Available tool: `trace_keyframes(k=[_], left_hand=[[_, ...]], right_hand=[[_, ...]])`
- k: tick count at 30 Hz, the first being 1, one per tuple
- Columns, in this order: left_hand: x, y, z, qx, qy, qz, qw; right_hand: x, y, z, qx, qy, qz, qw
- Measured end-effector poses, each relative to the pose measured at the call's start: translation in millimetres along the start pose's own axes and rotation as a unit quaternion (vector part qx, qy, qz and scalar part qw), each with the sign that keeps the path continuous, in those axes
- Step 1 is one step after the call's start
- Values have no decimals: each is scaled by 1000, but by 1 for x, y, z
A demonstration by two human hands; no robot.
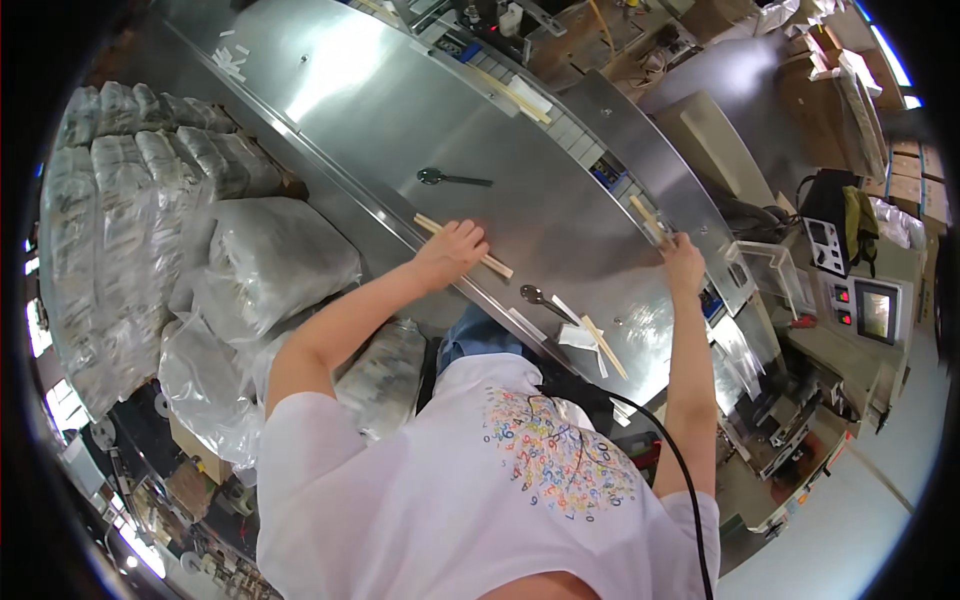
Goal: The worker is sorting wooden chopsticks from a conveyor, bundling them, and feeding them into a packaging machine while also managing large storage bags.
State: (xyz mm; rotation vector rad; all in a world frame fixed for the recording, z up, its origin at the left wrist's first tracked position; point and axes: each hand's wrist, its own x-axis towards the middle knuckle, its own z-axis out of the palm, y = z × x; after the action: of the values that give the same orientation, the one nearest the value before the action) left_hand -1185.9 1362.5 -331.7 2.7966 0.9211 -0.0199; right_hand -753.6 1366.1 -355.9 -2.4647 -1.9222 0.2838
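Note:
My left hand [454, 252] is closed over a pair of pale wooden chopsticks [495, 266] at the near edge of the steel table [390, 120]. Both chopstick ends stick out past the fingers. Stretched out to the right, my right hand [685, 264] pinches the near end of more pale chopsticks [642, 208] at the conveyor lane [572, 136]; its fingertips are partly hidden. A dark spoon [452, 179] lies beyond my left hand. Between the hands and nearer me are a second dark spoon [545, 301], a white packet [580, 336] and loose chopsticks [606, 348].
Large clear plastic bags [265, 265] are piled on the left, against the table's edge. More chopsticks [520, 101] lie farther up the lane. At the right stand a clear guard [770, 272] and a control panel [862, 308]. A black cable [682, 455] hangs beside my right arm.

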Motion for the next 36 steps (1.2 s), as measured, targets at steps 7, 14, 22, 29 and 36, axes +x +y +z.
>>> trace_keyframes(k=[7, 14, 22, 29, 36], left_hand=[[3, -56, -12, 9, 37, -32, 999], [30, 3, -10, -22, 8, 20, 1000], [61, 85, 6, -131, 24, 60, 989], [49, 121, 30, -85, 68, 53, 993], [13, 72, 21, 13, 25, -99, 995]], right_hand=[[-26, -10, -44, 107, -12, -11, 994], [-155, -25, -32, 88, -189, 35, 977], [-178, -20, -29, 72, -167, 10, 983], [-192, -7, -13, 44, -181, -1, 982], [-175, -51, -27, 188, -143, 24, 971]])
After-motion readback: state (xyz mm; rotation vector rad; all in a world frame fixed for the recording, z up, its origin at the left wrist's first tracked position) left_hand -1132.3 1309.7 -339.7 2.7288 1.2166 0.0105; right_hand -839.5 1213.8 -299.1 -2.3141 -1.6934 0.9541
